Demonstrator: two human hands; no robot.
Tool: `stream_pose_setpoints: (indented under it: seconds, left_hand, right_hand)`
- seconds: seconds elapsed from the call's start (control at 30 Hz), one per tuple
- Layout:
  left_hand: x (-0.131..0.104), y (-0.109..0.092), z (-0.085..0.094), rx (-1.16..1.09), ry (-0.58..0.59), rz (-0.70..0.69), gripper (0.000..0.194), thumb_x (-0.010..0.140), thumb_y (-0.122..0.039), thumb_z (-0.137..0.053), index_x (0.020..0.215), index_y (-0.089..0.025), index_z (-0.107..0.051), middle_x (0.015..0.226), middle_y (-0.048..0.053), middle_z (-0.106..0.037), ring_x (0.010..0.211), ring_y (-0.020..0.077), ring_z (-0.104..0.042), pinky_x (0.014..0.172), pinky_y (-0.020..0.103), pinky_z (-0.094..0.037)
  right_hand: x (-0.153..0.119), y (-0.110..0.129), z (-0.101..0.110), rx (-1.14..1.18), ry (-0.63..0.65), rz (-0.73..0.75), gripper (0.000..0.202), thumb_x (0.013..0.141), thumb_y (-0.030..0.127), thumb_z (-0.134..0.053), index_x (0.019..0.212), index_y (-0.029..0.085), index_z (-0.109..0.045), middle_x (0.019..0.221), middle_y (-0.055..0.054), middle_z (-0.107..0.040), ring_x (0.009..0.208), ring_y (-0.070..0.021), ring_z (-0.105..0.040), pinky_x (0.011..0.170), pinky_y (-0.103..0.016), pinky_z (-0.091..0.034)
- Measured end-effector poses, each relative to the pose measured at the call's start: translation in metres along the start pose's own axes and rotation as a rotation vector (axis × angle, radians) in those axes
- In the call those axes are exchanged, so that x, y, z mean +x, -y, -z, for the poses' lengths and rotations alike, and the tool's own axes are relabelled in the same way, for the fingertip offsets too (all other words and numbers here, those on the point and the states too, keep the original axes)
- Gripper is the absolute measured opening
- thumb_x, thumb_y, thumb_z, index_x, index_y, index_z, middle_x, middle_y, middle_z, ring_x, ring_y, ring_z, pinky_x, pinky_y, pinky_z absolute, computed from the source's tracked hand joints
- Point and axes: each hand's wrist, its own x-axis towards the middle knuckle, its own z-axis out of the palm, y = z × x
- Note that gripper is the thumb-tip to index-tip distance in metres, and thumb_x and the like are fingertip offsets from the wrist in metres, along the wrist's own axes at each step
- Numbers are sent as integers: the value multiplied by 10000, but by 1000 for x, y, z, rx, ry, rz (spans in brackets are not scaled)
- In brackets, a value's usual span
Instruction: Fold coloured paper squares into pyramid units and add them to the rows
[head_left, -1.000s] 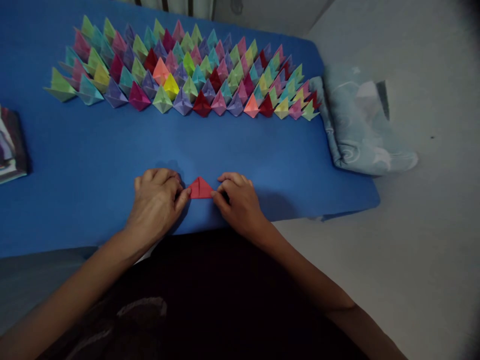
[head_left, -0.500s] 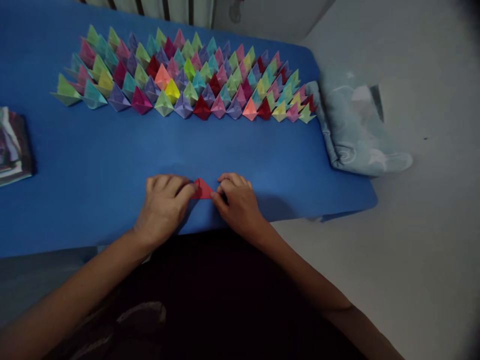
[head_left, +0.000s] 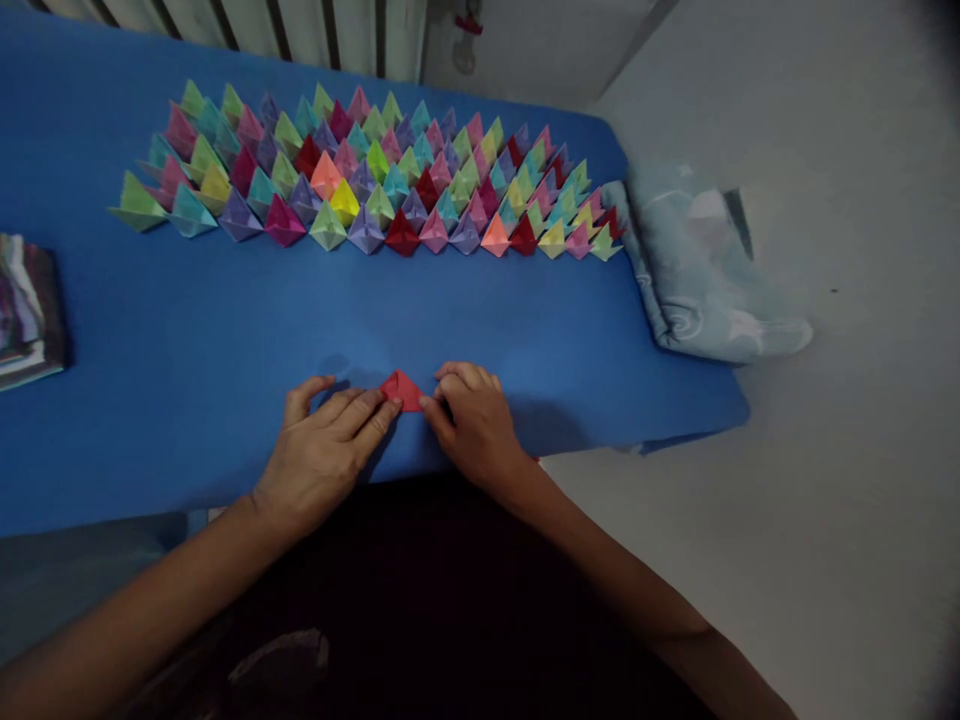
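Head view: a small folded red paper (head_left: 408, 393) lies near the front edge of the blue tabletop (head_left: 322, 310), at six o'clock from the rows of colourful paper boats (head_left: 366, 229). It's roughly triangular, its peak toward twelve, with a short dark line below that. The left hand (head_left: 324, 450), at eight o'clock, reaches over its left part; the right hand (head_left: 478, 422), at four, touches its right corner. Whether either pinches it, I can't tell. A second ago the left thumb met only the left corner; now that hand covers more.
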Motion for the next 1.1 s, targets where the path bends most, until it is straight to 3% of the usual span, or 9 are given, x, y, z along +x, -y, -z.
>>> stream_pose_setpoints:
  seconds: [0.23,0.33,0.47,0.63,1.1]
  left_hand:
    - [1,-4,1,39,50,-2,374,981,-57,-376,1220,-101,-660,1133,155,-730,993,266,-665,964,489,-403]
    - [0,-6,0,39,54,10,387,978,-56,-364,1226,-104,-658,1154,157,-724,1016,272,-658,969,490,-409]
    - [-1,-7,-1,24,44,46,351,977,-75,-391,1153,-125,-690,1149,156,-717,1029,262,-655,992,478,-406]
    - [-3,-8,-3,12,50,36,330,978,-90,-408,1160,-105,-683,1125,160,-717,1029,274,-652,991,486,-401]
    - [-2,-17,1,98,71,23,401,947,-27,-363,1226,-83,-645,1187,148,-731,1066,292,-664,989,509,-419]
  right_hand:
    - [-2,-1,1,-1,-46,54,180,976,257,-507,906,174,-650,1108,-123,-692,994,-250,-602,848,-387,-435]
    - [-5,3,9,19,-89,239,225,1009,276,-466,1054,188,-667,1168,-99,-694,1077,-239,-569,921,-396,-404]
    - [-5,3,11,35,3,499,374,1049,403,-394,1274,196,-609,1300,-67,-668,1257,-236,-476,1023,-406,-326]
    - [-4,-4,6,-21,110,486,524,1060,511,-267,1398,198,-516,1357,-68,-646,1391,-255,-359,1081,-447,-238]
    - [2,-5,11,-168,247,369,503,1058,497,-289,1488,292,-455,1518,10,-517,1462,-309,-254,1125,-507,-182]
